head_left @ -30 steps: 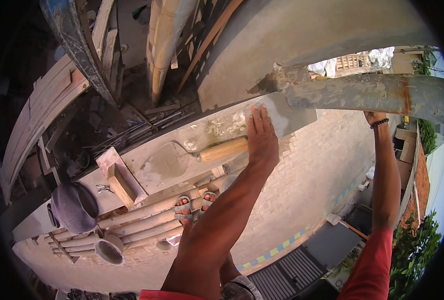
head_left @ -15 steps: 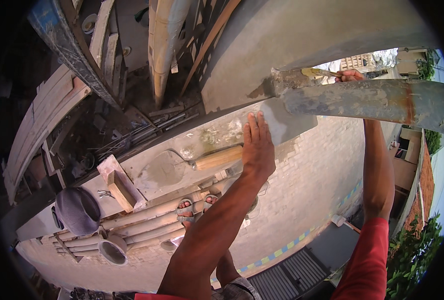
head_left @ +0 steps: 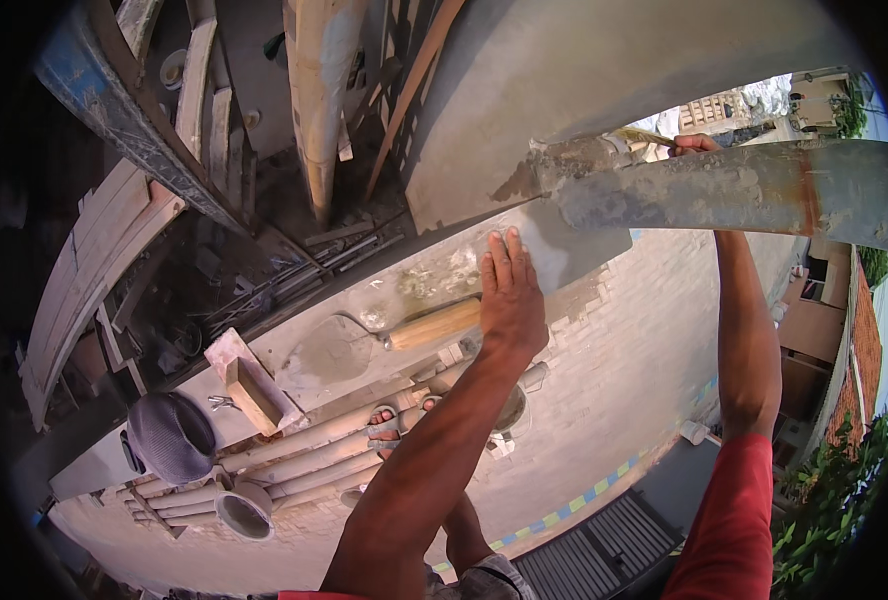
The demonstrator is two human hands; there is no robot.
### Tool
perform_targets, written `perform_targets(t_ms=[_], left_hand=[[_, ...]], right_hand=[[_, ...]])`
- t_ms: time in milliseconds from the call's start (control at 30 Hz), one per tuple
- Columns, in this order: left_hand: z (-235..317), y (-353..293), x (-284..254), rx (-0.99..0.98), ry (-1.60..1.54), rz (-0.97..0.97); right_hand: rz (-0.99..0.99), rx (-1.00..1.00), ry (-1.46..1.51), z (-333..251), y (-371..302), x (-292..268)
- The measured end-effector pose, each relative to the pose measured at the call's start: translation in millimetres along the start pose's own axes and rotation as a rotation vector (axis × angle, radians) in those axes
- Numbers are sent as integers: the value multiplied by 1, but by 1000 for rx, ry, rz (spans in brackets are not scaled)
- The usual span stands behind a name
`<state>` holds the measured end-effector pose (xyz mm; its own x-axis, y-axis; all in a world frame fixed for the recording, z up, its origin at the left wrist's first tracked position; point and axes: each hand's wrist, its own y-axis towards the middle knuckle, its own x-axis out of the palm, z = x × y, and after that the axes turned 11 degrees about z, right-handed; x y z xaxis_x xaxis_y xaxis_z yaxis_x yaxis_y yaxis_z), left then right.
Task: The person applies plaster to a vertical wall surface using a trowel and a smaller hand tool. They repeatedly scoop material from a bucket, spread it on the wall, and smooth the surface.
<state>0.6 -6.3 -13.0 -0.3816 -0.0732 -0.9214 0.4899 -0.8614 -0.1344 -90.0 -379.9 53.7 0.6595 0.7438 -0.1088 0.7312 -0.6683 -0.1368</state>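
Observation:
My left hand (head_left: 511, 305) lies flat on a grey concrete ledge (head_left: 604, 245), fingers stretched out and holding nothing. Just left of it a trowel (head_left: 434, 323) rests on the ledge, its wooden handle toward my hand and its blade coated in grey mortar. At the upper right, my right hand (head_left: 696, 144) grips a brush (head_left: 646, 135) behind a grey, mortar-stained beam (head_left: 734, 185). The bristles are at the rough mortared joint (head_left: 574, 160) where the beam meets the wall. The beam hides part of my right hand and forearm.
A float with a wooden grip (head_left: 254, 395) and a dark knitted cap (head_left: 171, 438) sit farther left on the ledge. Below are bamboo-like poles (head_left: 314, 465), a bucket (head_left: 244, 512) and sandalled feet. Planks (head_left: 94, 280) and a bamboo post (head_left: 316, 110) stand at upper left.
The view has shifted slightly. My right hand and the brush sit a little lower behind the beam, with less of both showing. My left hand stays flat on the ledge.

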Motion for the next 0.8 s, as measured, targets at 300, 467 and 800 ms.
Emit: perform_targets(t_ms=[300, 467, 800], left_hand=[[-5, 2, -8, -15, -3, -121], [3, 7, -11, -5, 23, -181], [-1, 14, -12, 71, 126, -297]], right_hand=[[528, -278, -578, -40, -100, 20], [638, -34, -296, -72, -205, 35], [808, 522, 92, 12, -463, 82]])
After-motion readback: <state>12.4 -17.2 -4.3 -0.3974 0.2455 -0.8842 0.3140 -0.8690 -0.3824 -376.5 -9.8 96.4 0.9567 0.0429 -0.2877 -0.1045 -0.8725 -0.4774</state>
